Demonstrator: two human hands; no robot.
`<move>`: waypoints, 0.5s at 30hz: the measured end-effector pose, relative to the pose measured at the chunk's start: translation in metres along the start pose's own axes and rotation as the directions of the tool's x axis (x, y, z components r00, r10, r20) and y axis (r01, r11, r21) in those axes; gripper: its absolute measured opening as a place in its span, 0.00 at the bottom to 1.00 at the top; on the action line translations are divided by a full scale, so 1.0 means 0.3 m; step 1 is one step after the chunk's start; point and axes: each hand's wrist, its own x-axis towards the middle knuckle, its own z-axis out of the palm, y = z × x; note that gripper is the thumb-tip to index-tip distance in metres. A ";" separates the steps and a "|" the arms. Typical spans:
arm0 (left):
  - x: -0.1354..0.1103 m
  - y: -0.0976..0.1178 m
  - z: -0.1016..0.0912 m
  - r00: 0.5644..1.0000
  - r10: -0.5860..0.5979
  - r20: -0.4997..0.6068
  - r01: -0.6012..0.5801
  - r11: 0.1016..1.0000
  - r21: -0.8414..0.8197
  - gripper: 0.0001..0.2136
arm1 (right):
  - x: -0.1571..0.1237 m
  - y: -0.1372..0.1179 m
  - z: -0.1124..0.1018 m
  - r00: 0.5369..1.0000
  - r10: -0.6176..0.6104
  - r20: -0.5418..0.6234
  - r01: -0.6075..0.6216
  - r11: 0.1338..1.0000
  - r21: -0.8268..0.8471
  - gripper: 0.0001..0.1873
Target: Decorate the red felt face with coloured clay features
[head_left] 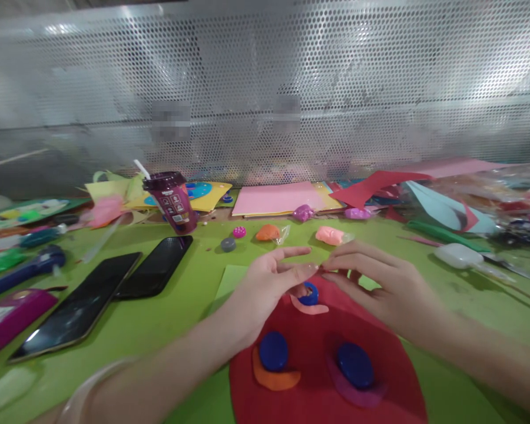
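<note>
A red felt shape (318,365) lies on the green table (189,300) in front of me. On it sit two dark blue discs, one (273,350) over an orange crescent (274,380), the other (354,365) over a purple patch. A smaller blue cap (310,292) rests on a pink strip (311,308) at the felt's far edge. My left hand (269,282) and my right hand (375,280) meet fingertip to fingertip just above that cap, fingers pinched together on something I cannot make out.
Two black phones (156,265) (77,312) lie at the left. A purple lidded cup (172,203) stands behind them. Clay lumps, orange (268,232) and pink (329,235), and coloured paper sheets (276,199) lie farther back. A perforated metal wall closes the rear.
</note>
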 end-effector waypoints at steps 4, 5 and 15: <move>0.000 -0.001 0.000 1.000 -0.007 0.008 0.007 1.000 -0.015 0.21 | -0.002 0.000 0.004 1.000 -0.010 0.007 0.010 1.000 -0.009 0.08; -0.001 0.000 0.001 1.000 -0.004 0.005 0.005 1.000 -0.016 0.21 | -0.001 0.001 0.002 1.000 -0.006 0.010 0.006 1.000 -0.006 0.08; -0.001 0.007 -0.006 0.993 0.031 -0.110 -0.019 0.995 0.102 0.19 | 0.021 0.068 -0.027 0.958 0.202 0.203 -0.170 0.971 -0.167 0.07</move>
